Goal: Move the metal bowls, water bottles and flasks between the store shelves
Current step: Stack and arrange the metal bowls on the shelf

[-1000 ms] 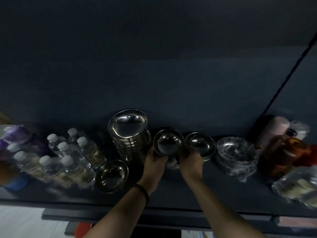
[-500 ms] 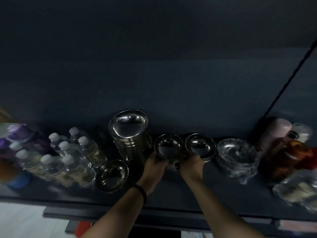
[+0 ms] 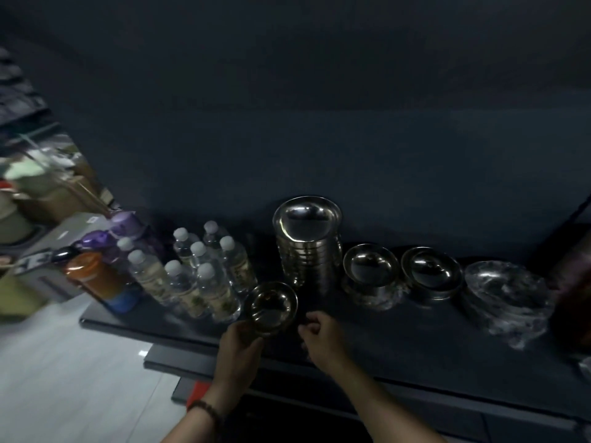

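Observation:
A small metal bowl (image 3: 271,306) sits near the front edge of the dark shelf (image 3: 415,343). My left hand (image 3: 240,345) grips its near left rim. My right hand (image 3: 321,334) hovers just right of the bowl with fingers loosely curled; I cannot tell whether they touch it. Behind stands a tall stack of metal bowls (image 3: 307,241). Two more metal bowls (image 3: 371,266) (image 3: 431,271) sit to its right. Several clear water bottles (image 3: 204,273) stand at the left, with purple flasks (image 3: 124,231) and an orange flask (image 3: 92,276) beyond them.
A stack of clear glass dishes (image 3: 508,292) in plastic wrap lies at the right. A lower shelf edge (image 3: 179,366) juts out below the left front. White floor (image 3: 64,378) shows at the bottom left, cluttered goods at the far left.
Both hands left the two bowls in the middle and came back left to the small front bowl. The view swung left, showing the flasks and floor.

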Demonstrator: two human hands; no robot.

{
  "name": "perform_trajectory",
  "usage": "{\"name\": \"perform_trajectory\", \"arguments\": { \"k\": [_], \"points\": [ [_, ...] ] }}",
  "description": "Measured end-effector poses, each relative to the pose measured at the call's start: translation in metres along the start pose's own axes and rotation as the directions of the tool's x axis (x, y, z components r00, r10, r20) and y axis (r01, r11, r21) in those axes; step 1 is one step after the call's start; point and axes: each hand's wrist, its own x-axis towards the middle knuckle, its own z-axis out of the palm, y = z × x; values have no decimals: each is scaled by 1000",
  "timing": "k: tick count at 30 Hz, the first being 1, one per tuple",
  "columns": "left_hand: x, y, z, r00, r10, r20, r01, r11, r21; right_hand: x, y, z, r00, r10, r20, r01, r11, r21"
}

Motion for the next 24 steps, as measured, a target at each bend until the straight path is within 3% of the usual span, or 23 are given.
{"name": "perform_trajectory", "arguments": {
  "k": [3,6,10,13,16,19,24],
  "points": [
    [17,-12,-7,997,17,70,-20,999,29,12,-1,18,1000,-9,12,9,999,-42],
    [21,1,-6,997,30,69,-24,996,-81,18,-4,25,1000,22,-7,-22,998,-59],
    [25,5,-5,989,-69,134,95,976,-198,16,-7,29,999,52,-8,-52,998,25],
    [25,-5,-7,974,-74,213,123,966,-227,0,-24,32,995,81,54,-86,990,107],
    [19,-11,-10,979,-61,195,115,954,-277,-11,-27,31,995,66,68,-76,986,148],
    [3,-8,-13,990,8,142,33,957,-287,-24,-17,27,1000,8,10,-10,986,164],
    [-23,6,-1,979,145,146,-91,943,-321,-60,4,1,959,-217,-184,212,976,-46]
  ]
}}
